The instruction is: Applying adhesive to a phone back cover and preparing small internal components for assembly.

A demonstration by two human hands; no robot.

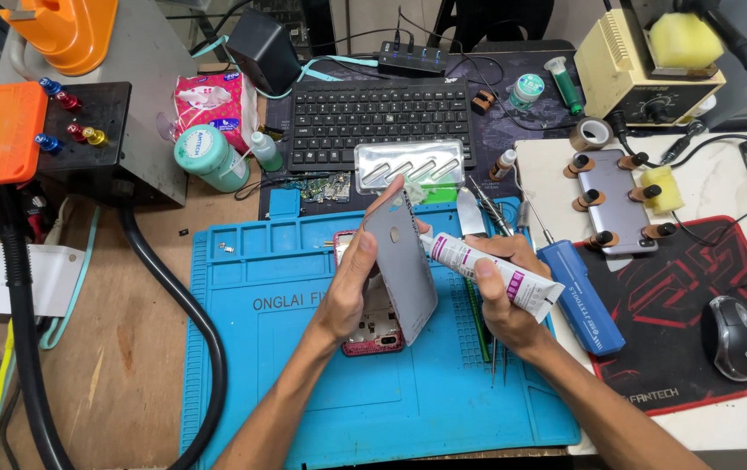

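Left hand (349, 283) pinches grey phone back cover (401, 261) tilted on edge above blue repair mat (269, 348), right hand (504, 292) squeezes white glue tube (495, 271), nozzle at cover's edge; best keep the bead thin, steady along rim, cover held still.

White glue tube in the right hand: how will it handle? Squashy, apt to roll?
The glue tube probably dents easily: the right hand wraps its soft-looking body. Its round barrel may roll on the blue mat, though the flat crimped end should limit that. Likely light.
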